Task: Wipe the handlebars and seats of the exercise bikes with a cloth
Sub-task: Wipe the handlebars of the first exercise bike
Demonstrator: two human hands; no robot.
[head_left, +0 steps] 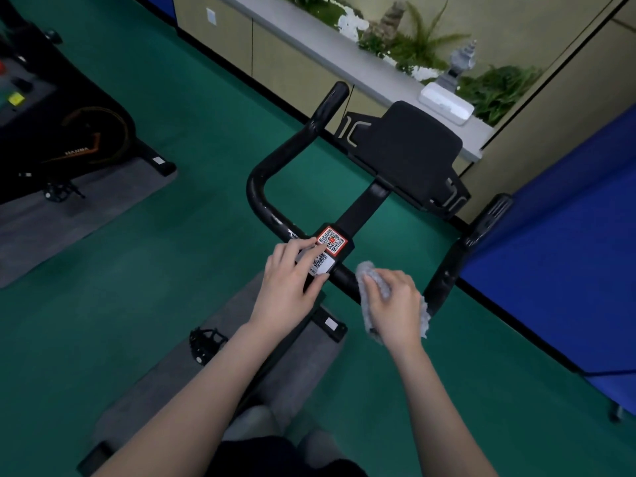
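Looking down from my head camera, I saw the black handlebar (pixel 272 215) of an exercise bike curving in front of me above a green floor (pixel 179 108). My left hand (pixel 289 284) rested on the centre bar, fingers fairly straight, touching a white code sticker (pixel 321 265) just below a red one (pixel 332 239). My right hand (pixel 395 304) gripped a grey cloth (pixel 370 273), pressing it against the bar just right of the stickers. A second bike (pixel 79 132) stood well apart at far left on a grey mat (pixel 51 228).

Green floor (pixel 192 108) carries two grey mats (pixel 296 366), an exercise bike (pixel 364 204) standing on each
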